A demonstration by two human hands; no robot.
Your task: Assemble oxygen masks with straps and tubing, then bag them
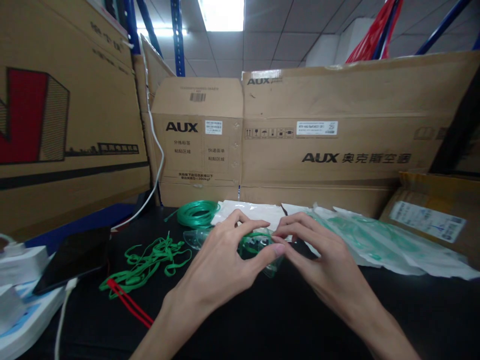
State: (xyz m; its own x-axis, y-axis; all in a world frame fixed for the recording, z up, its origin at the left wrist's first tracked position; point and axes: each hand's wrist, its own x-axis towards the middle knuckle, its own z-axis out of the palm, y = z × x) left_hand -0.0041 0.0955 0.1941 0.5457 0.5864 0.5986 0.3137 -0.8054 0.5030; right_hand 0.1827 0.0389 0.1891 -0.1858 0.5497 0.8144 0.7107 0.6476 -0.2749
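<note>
My left hand [228, 260] and my right hand [315, 255] meet at the middle of the black table [262, 320]. Both are closed around a clear plastic mask with green trim [258, 245], fingertips pinching its green strap. Just behind lies a coil of green tubing [197, 213]. A second clear plastic piece [195, 238] lies left of the mask. A loose pile of green elastic straps [150, 260] lies to the left, with a red strap [129, 302] at its near end.
Sealed clear packets with green contents [375, 235] are spread at the right, white packets [255, 210] behind my hands. A black phone [73, 257] rests on white boxes [22, 280] at left, with a white cable [155, 165]. Large AUX cardboard boxes [330, 140] wall the back.
</note>
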